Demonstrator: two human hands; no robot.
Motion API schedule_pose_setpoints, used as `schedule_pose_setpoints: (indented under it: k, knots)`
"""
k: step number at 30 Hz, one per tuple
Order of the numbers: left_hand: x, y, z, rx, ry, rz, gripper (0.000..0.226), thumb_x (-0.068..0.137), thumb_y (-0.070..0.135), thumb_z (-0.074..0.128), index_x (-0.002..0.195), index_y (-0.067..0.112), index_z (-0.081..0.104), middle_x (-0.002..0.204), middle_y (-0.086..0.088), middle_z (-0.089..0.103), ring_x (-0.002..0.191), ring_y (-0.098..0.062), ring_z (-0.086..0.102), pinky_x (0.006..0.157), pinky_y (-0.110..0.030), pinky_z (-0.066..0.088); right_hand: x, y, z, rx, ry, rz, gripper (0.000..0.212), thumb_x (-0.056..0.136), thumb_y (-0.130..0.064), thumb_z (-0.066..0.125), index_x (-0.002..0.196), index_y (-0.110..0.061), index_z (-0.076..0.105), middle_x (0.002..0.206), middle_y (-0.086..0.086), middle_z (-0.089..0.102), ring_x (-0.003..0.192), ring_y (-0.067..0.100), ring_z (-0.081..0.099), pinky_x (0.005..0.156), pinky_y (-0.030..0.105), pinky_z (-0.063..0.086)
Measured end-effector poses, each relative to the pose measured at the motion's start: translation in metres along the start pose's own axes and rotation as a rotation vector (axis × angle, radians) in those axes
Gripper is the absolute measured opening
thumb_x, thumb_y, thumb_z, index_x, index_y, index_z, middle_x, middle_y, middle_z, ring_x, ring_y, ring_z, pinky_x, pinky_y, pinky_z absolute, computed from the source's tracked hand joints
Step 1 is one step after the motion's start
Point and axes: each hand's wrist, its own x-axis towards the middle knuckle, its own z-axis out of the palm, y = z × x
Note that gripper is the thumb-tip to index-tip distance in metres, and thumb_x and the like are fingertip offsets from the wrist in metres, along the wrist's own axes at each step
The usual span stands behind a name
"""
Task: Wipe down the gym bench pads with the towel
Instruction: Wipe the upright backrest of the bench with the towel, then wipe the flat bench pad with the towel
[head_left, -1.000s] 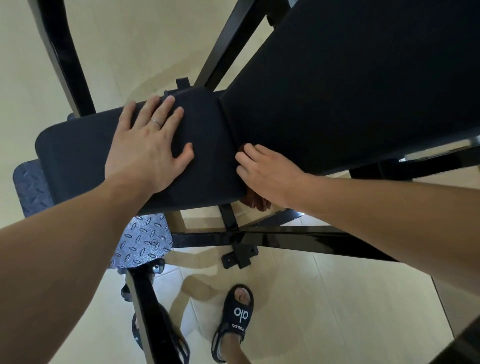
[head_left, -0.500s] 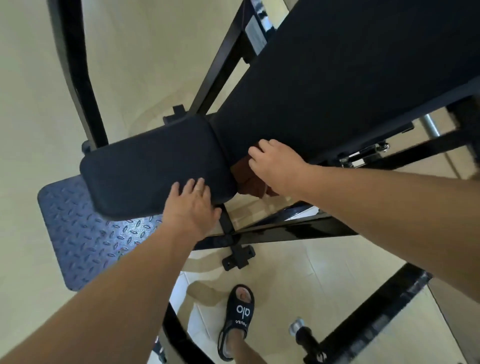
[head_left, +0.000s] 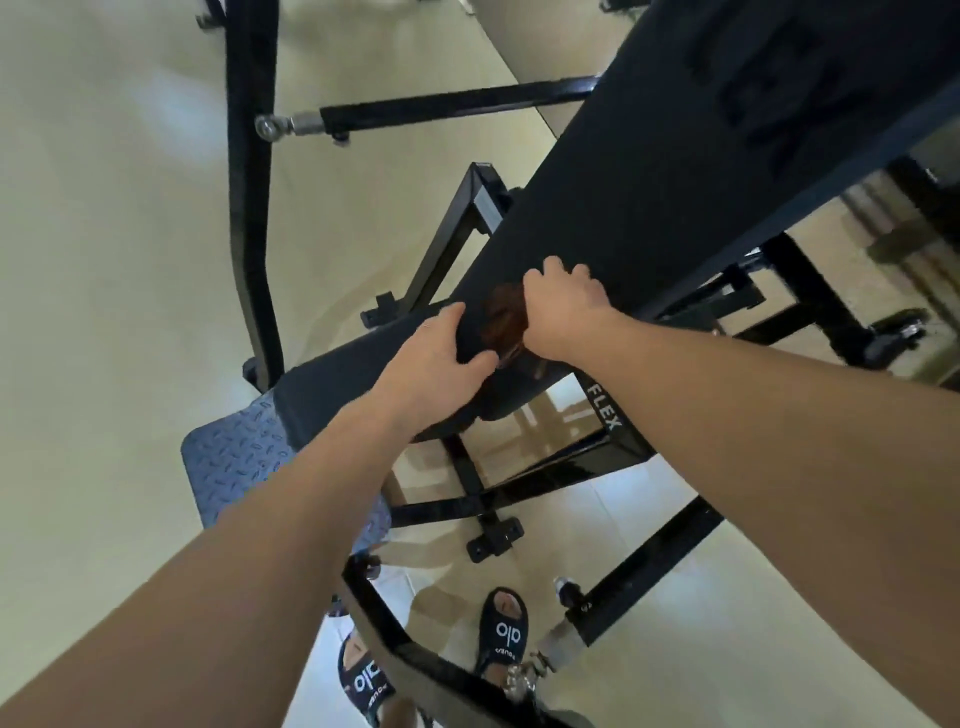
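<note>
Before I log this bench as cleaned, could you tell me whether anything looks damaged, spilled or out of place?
Nothing stands out. The seat pad and back pad look intact, with no tears or spills showing. The brown towel is bunched at their junction under the right hand, with the left hand on the seat.
</note>
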Motion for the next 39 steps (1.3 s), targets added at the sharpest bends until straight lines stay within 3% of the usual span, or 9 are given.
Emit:
schedule_pose_setpoints:
  k: [4, 7, 11, 14, 18, 22, 24, 29, 39]
  knots:
    - [-0.014, 0.037, -0.030, -0.489, 0.115, -0.221, 0.056, 0.099, 0.051, 0.056, 0.147, 0.023, 0.044, 0.131, 0.000, 0.065, 0.107, -0.014, 0.061, 0.085, -0.026, 0.045, -0.053, -0.032, -0.047, 0.552, 0.082, -0.006, 0.042, 0.099, -0.022, 0.066, 0.136, -0.013, 0.048, 0.141, 0.012, 0.039, 0.123, 0.039, 0.052, 0.094, 0.042, 0.050]
    - [-0.034, 0.053, -0.054, -0.746, 0.126, -0.317, 0.062, 0.092, 0.060, 0.061, 0.141, 0.024, 0.048, 0.125, -0.004, 0.068, 0.107, -0.020, 0.066, 0.092, -0.036, 0.055, -0.101, -0.039, -0.072, 0.846, 0.216, -0.032, 0.039, 0.093, -0.012, 0.071, 0.126, -0.015, 0.050, 0.133, 0.008, 0.040, 0.110, 0.030, 0.058, 0.099, 0.044, 0.055]
    - [-0.059, 0.066, -0.074, -0.803, 0.001, -0.305, 0.043, 0.094, 0.043, 0.069, 0.125, 0.014, 0.065, 0.108, -0.009, 0.076, 0.096, -0.022, 0.074, 0.081, -0.038, 0.063, -0.161, -0.039, -0.087, 1.051, 0.283, -0.026, 0.046, 0.084, 0.000, 0.075, 0.114, -0.019, 0.045, 0.127, 0.004, 0.034, 0.104, 0.024, 0.054, 0.088, 0.034, 0.059]
    - [-0.076, 0.073, -0.078, -0.724, -0.049, -0.254, 0.036, 0.093, 0.032, 0.072, 0.124, 0.013, 0.066, 0.109, -0.010, 0.077, 0.093, -0.020, 0.075, 0.072, -0.033, 0.063, -0.196, -0.034, -0.087, 1.315, 0.207, 0.088, 0.064, 0.082, 0.000, 0.077, 0.131, -0.020, 0.042, 0.130, 0.004, 0.031, 0.095, 0.015, 0.051, 0.060, 0.010, 0.051]
    - [-0.105, 0.089, -0.079, -0.633, -0.150, -0.155, 0.023, 0.092, 0.026, 0.075, 0.112, 0.029, 0.063, 0.116, -0.006, 0.075, 0.107, -0.024, 0.073, 0.094, -0.041, 0.061, -0.231, -0.030, -0.076, 1.848, 0.007, 0.287, 0.102, 0.069, -0.005, 0.079, 0.155, -0.028, 0.029, 0.140, 0.014, 0.051, 0.113, 0.032, 0.063, 0.096, 0.045, 0.060]
    - [-0.136, 0.120, -0.079, -0.552, -0.268, -0.015, 0.027, 0.091, 0.029, 0.076, 0.115, 0.035, 0.066, 0.112, -0.004, 0.076, 0.103, -0.024, 0.073, 0.087, -0.036, 0.060, -0.277, -0.022, -0.080, 2.426, 0.021, 0.300, 0.046, 0.087, -0.013, 0.070, 0.132, -0.004, 0.063, 0.127, 0.026, 0.070, 0.113, 0.043, 0.071, 0.099, 0.057, 0.058]
    - [-0.154, 0.140, -0.078, -0.551, -0.310, 0.031, 0.030, 0.090, 0.030, 0.077, 0.118, 0.034, 0.067, 0.111, -0.003, 0.078, 0.101, -0.024, 0.076, 0.084, -0.036, 0.062, -0.300, -0.018, -0.084, 2.487, 0.143, 0.346, 0.030, 0.095, -0.010, 0.066, 0.125, -0.004, 0.067, 0.122, 0.023, 0.074, 0.109, 0.039, 0.074, 0.094, 0.051, 0.062]
    - [-0.199, 0.200, -0.072, -0.445, -0.485, 0.166, 0.015, 0.097, 0.031, 0.067, 0.111, 0.029, 0.069, 0.104, -0.004, 0.081, 0.094, -0.022, 0.079, 0.078, -0.034, 0.066, -0.356, 0.001, -0.094, 2.368, 0.609, 0.463, 0.064, 0.084, 0.006, 0.074, 0.140, -0.018, 0.056, 0.124, 0.017, 0.070, 0.107, 0.035, 0.072, 0.087, 0.051, 0.064]
    - [-0.327, 0.311, 0.079, -0.075, -0.894, 0.417, 0.028, 0.095, 0.033, 0.069, 0.120, 0.021, 0.069, 0.106, -0.004, 0.081, 0.094, -0.021, 0.079, 0.071, -0.033, 0.064, -0.566, 0.085, -0.023, 2.121, 1.309, 0.906, 0.070, 0.083, 0.003, 0.075, 0.142, -0.027, 0.052, 0.130, 0.006, 0.060, 0.116, 0.030, 0.065, 0.097, 0.052, 0.061]
